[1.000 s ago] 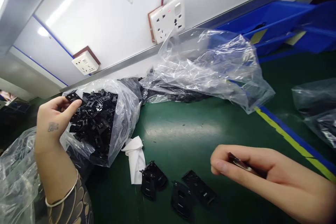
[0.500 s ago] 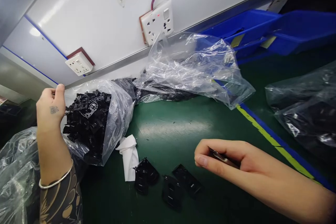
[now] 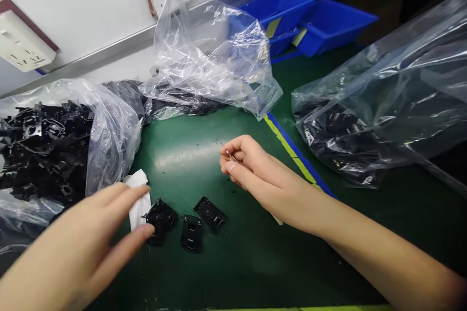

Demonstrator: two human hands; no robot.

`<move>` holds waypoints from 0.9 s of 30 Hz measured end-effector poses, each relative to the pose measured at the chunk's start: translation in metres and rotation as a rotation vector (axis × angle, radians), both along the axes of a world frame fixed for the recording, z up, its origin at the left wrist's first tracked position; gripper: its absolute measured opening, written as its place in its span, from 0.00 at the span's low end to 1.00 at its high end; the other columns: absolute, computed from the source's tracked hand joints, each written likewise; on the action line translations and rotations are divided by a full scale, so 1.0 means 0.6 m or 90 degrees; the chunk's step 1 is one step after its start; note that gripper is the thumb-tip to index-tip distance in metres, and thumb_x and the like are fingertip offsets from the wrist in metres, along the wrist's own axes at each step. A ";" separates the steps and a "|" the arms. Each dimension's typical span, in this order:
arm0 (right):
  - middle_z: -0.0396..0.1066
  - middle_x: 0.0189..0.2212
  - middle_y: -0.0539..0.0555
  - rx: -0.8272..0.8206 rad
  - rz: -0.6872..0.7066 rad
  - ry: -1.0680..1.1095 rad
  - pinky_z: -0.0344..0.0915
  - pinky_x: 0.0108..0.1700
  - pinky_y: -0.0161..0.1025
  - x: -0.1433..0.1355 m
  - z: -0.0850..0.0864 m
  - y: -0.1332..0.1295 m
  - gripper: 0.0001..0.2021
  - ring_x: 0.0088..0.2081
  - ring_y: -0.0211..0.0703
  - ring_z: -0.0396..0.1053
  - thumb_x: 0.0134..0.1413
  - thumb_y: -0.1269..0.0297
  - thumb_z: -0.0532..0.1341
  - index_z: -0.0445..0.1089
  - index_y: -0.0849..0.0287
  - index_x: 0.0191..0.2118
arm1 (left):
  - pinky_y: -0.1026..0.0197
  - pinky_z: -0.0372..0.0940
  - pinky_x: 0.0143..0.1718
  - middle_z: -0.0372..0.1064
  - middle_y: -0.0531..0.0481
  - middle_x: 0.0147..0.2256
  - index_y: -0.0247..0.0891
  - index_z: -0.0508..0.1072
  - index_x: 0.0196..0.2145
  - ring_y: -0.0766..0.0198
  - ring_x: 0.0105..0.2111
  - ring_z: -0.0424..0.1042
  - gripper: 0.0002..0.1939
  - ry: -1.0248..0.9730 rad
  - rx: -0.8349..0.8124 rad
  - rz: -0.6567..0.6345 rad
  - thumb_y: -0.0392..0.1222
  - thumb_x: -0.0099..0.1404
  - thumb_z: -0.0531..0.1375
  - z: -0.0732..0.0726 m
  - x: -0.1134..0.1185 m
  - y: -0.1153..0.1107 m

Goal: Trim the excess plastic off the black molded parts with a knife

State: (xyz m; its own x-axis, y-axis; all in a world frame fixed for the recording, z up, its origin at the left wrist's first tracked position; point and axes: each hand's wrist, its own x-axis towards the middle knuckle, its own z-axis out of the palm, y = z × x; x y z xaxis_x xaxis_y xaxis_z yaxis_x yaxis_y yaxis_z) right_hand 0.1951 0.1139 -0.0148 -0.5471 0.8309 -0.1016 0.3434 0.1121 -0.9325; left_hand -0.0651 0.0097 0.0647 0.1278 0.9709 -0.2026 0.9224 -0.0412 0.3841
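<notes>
My left hand point(image 3: 97, 238) is blurred at the lower left, fingers apart and holding nothing, its tips over a white cloth point(image 3: 137, 204) and near a black plastic part point(image 3: 162, 214). Two more black parts lie to the right, one upright to view point(image 3: 191, 233) and one slanted point(image 3: 210, 213). My right hand point(image 3: 251, 165) is closed around thin metal tweezers point(image 3: 231, 156) above the green table point(image 3: 175, 150). An open clear bag point(image 3: 113, 136) full of black parts point(image 3: 47, 150) stands at the left.
A crumpled clear bag point(image 3: 215, 68) with dark contents lies at the back. Another bag point(image 3: 339, 141) holds black parts at the right. Blue bins point(image 3: 332, 24) sit at the back right. Sockets point(image 3: 25, 43) are on the wall, and blue and yellow tape point(image 3: 292, 150) crosses the table.
The view has shifted right. My left hand has left the edge of the open bag and moved toward the loose parts, its fingers opened. My right hand has moved forward with the tweezers.
</notes>
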 end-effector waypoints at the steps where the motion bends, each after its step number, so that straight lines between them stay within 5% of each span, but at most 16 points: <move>1: 0.62 0.33 0.51 0.014 0.008 -0.010 0.62 0.35 0.40 -0.001 0.001 0.000 0.05 0.34 0.44 0.63 0.64 0.61 0.47 0.55 0.55 0.40 | 0.53 0.64 0.43 0.70 0.46 0.47 0.47 0.70 0.53 0.51 0.41 0.72 0.20 0.063 -0.056 -0.024 0.52 0.66 0.55 -0.020 0.017 0.000; 4: 0.65 0.33 0.53 0.037 0.032 -0.026 0.63 0.35 0.40 -0.004 0.006 0.000 0.04 0.36 0.45 0.66 0.63 0.63 0.48 0.57 0.55 0.38 | 0.51 0.62 0.39 0.71 0.39 0.42 0.38 0.71 0.48 0.46 0.40 0.71 0.18 0.140 -0.159 0.012 0.49 0.67 0.52 -0.067 0.045 0.016; 7: 0.68 0.35 0.54 0.044 0.035 -0.008 0.64 0.34 0.40 -0.006 0.008 0.001 0.03 0.37 0.46 0.68 0.62 0.65 0.49 0.58 0.56 0.38 | 0.57 0.58 0.31 0.70 0.44 0.31 0.38 0.72 0.36 0.52 0.31 0.70 0.12 0.104 -0.191 0.042 0.47 0.67 0.53 -0.087 0.047 0.035; 14: 0.70 0.36 0.55 0.041 0.038 0.043 0.66 0.36 0.41 -0.008 0.003 -0.003 0.03 0.39 0.47 0.71 0.63 0.68 0.51 0.60 0.57 0.41 | 0.61 0.54 0.26 0.59 0.55 0.25 0.42 0.61 0.32 0.62 0.25 0.60 0.12 -0.075 -0.145 0.132 0.51 0.69 0.49 -0.094 0.040 0.037; 19: 0.70 0.33 0.54 0.158 0.032 0.039 0.67 0.33 0.39 -0.012 0.002 -0.022 0.12 0.35 0.45 0.72 0.62 0.75 0.48 0.53 0.59 0.50 | 0.68 0.52 0.20 0.59 0.56 0.30 0.44 0.61 0.46 0.69 0.21 0.55 0.10 -0.402 -0.130 0.314 0.46 0.67 0.51 -0.090 0.071 0.022; 24: 0.70 0.36 0.56 0.334 0.124 0.038 0.66 0.38 0.40 -0.016 0.001 -0.041 0.13 0.37 0.43 0.69 0.59 0.81 0.48 0.61 0.59 0.44 | 0.70 0.45 0.16 0.56 0.59 0.22 0.44 0.67 0.43 0.74 0.14 0.54 0.12 -0.590 -0.158 0.464 0.50 0.64 0.57 -0.089 0.099 0.009; 27: 0.69 0.31 0.54 0.379 0.135 0.027 0.64 0.32 0.37 -0.018 0.003 -0.054 0.06 0.31 0.42 0.66 0.61 0.74 0.53 0.66 0.61 0.37 | 0.72 0.42 0.16 0.51 0.61 0.17 0.43 0.64 0.38 0.74 0.14 0.53 0.10 -0.632 -0.195 0.501 0.51 0.65 0.57 -0.091 0.108 0.000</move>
State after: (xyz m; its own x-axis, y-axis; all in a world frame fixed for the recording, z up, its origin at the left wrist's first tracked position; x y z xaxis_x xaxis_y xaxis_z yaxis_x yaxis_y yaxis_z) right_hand 0.1845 0.0817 -0.0127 -0.6997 0.6108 0.3706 0.2202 0.6778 -0.7015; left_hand -0.0003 0.0095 0.0100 -0.2287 0.7849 -0.5758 -0.0227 0.5870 0.8092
